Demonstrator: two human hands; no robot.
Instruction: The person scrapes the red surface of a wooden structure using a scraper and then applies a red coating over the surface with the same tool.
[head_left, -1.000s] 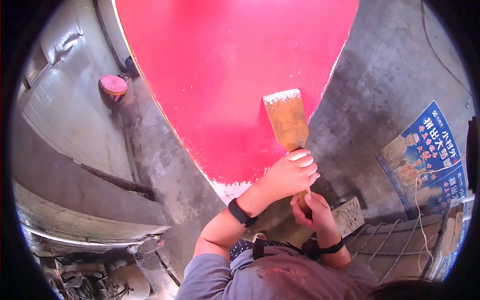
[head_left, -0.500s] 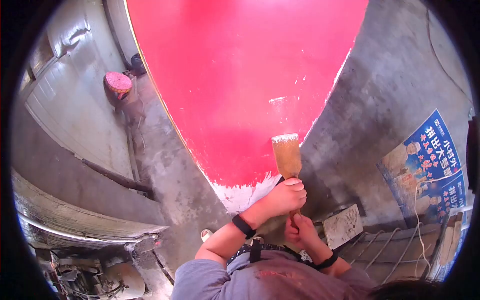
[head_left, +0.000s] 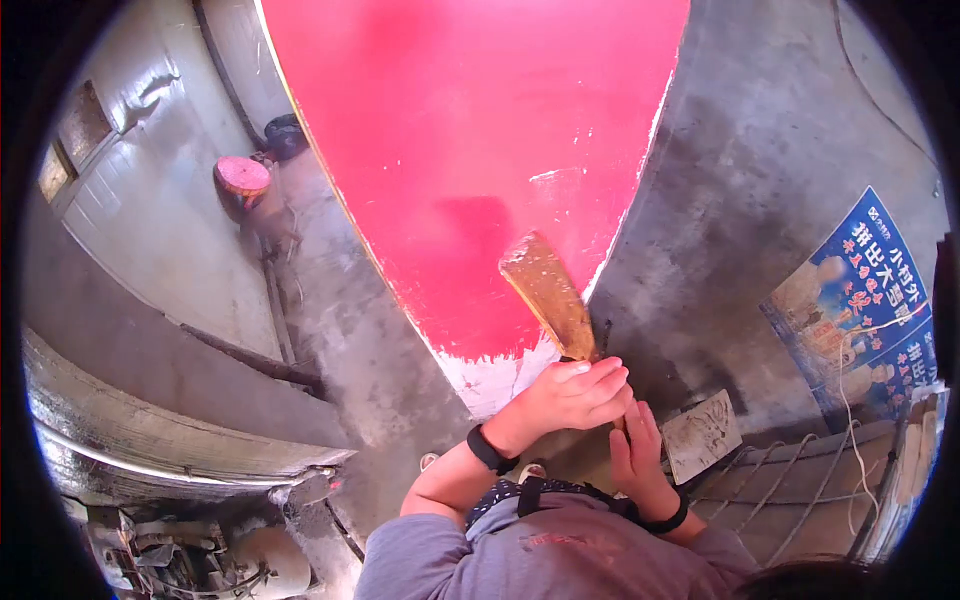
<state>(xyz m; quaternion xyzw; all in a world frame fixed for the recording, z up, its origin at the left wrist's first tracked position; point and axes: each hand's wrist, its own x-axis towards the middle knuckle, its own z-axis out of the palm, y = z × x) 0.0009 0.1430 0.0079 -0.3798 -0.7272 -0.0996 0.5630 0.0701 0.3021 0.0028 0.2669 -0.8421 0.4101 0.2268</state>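
A big red board (head_left: 470,150) stands in front of me, with a white unpainted patch at its lower tip (head_left: 495,380). A wooden paddle (head_left: 545,290) with a wide, pale-edged blade lies against the red surface, tilted up to the left. My left hand (head_left: 572,395), with a black band on its wrist, grips the handle just below the blade. Lower down, my right hand (head_left: 638,450) holds the end of the handle with its fingers stretched along it. A faint pale streak (head_left: 560,178) shows on the red above the blade.
Grey concrete wall and floor surround the board. A pink round stool (head_left: 242,178) stands at the left, a dark object (head_left: 290,135) beyond it. A blue poster (head_left: 865,295) hangs at the right, a flat grey slab (head_left: 700,435) and cords (head_left: 800,470) below it.
The paddle came down from high on the red board to near its lower tip. Its blade has since swung to the left. Both hands moved down with it.
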